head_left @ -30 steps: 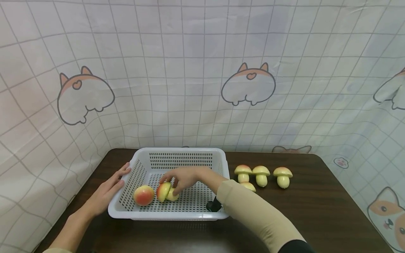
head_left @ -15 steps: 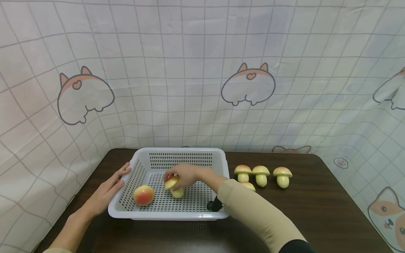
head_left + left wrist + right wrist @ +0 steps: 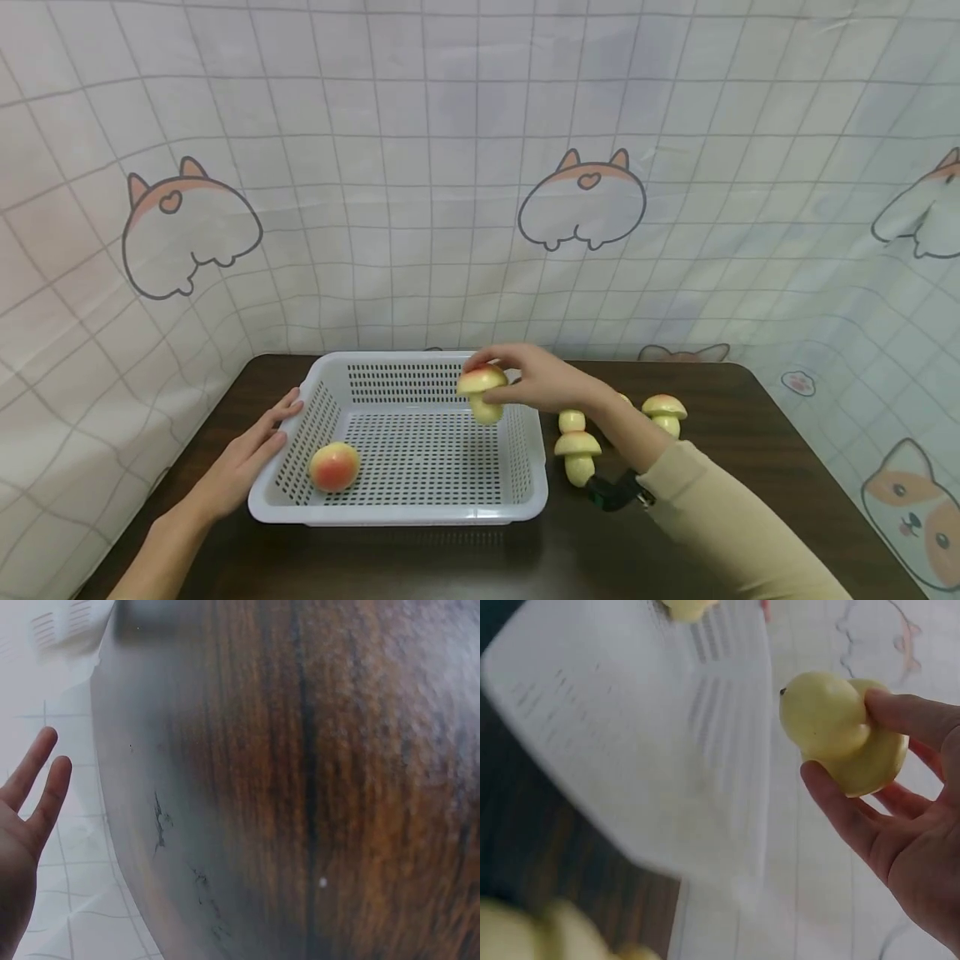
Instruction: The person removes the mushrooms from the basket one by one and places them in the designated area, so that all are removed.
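My right hand (image 3: 543, 379) grips a toy mushroom (image 3: 480, 382) between thumb and fingers, over the right part of the white basket (image 3: 397, 512). Its cap is yellow with a red top, and its pale stem points down in the head view. The right wrist view shows the same mushroom (image 3: 821, 712) with the stem end facing the camera. Inside the basket, at the left, lies a round yellow-and-red peach-like fruit (image 3: 334, 467). My left hand (image 3: 243, 458) rests against the basket's left rim, its fingers extended.
Right of the basket, several more mushrooms lie on the dark wooden table (image 3: 720, 500), among them a front one (image 3: 579, 458) and a far-right one (image 3: 664, 408). My right forearm partly hides some. A patterned curtain (image 3: 420, 208) hangs behind the table.
My right hand has lifted the mushroom from the basket floor and carried it right and up, toward the right rim. The view has shifted slightly. My left hand stays at the rim.
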A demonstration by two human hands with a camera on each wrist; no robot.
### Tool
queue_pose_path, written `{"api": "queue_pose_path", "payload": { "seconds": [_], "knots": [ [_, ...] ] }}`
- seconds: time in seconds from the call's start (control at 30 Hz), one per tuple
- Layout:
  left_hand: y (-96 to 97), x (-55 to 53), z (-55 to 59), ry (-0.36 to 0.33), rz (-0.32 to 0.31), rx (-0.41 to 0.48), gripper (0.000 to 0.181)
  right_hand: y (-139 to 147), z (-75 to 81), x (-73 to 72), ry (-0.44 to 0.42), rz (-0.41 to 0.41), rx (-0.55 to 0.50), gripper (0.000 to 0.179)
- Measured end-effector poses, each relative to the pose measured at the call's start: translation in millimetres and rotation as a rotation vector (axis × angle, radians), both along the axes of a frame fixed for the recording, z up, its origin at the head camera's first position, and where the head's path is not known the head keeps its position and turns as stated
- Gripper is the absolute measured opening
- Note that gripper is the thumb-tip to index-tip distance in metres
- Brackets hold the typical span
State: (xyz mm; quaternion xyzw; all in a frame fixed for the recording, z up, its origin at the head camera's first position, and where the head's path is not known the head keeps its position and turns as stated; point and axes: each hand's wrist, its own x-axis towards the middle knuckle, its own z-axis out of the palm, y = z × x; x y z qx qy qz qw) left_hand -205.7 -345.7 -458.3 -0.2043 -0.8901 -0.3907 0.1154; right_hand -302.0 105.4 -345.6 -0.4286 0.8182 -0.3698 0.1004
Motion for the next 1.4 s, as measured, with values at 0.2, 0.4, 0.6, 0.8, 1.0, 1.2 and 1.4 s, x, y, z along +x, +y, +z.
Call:
{"api": "queue_pose_path", "payload": {
  "seconds": [0.2,0.4,0.6,0.8,1.0,1.2,1.4],
  "knots": [
    [-0.9,1.0,1.3,-0.003,0.006,-0.018,0.045,71,-14.3,16.2,-0.008,-0.119,-0.054,0.038],
    [-2.6,3.3,2.4,0.015,-0.007,-0.018,0.045,124,-39.4,33.6,-0.012,-0.257,-0.06,0.039],
    [-5.7,4.4,5.4,0.042,-0.01,-0.02,0.045,159,-69.3,39.8,-0.023,-0.315,-0.076,0.039],
    [-7.7,3.9,4.1,0.042,-0.011,-0.02,0.046,174,-93.0,42.7,-0.06,-0.418,-0.014,0.041],
    [-5.2,4.0,2.3,0.027,-0.021,-0.018,0.046,176,-107.9,43.2,-0.046,-0.461,0.046,0.046],
    [-3.0,2.7,2.1,0.018,-0.021,-0.009,0.045,178,-112.0,42.4,-0.053,-0.46,0.025,0.057],
    [0.5,1.8,4.2,0.013,-0.022,-0.008,0.046,185,-104.1,43.9,-0.078,-0.488,0.026,0.064]
  ]
}}
